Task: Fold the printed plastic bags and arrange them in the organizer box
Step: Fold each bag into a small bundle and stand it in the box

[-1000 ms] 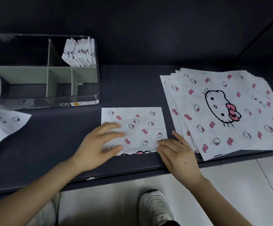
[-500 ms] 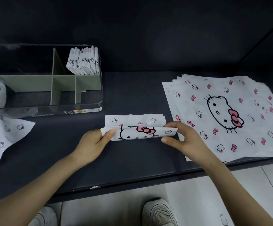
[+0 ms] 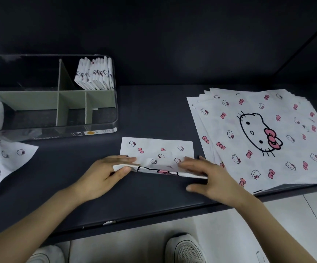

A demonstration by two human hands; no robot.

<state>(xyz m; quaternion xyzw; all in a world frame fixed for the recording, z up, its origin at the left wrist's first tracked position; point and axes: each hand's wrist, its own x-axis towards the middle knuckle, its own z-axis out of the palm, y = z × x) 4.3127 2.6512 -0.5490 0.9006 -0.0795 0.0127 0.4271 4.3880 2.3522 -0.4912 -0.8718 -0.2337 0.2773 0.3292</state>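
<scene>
Dark tabletop (image 3: 153, 114) runs open between the organizer box (image 3: 104, 128) at rear left and the stack of flat bags (image 3: 258, 130) at right. The half-folded bag (image 3: 157, 149) lies there near the front edge, its right end just beside the stack. Since 0.5 s ago its lifted near flap has dropped flatter. The left hand (image 3: 100, 175) pinches the left end, thumb under and fingers on top. The right hand (image 3: 210, 179) presses the right end, its 4 fingers straight and together, thumb apart.
</scene>
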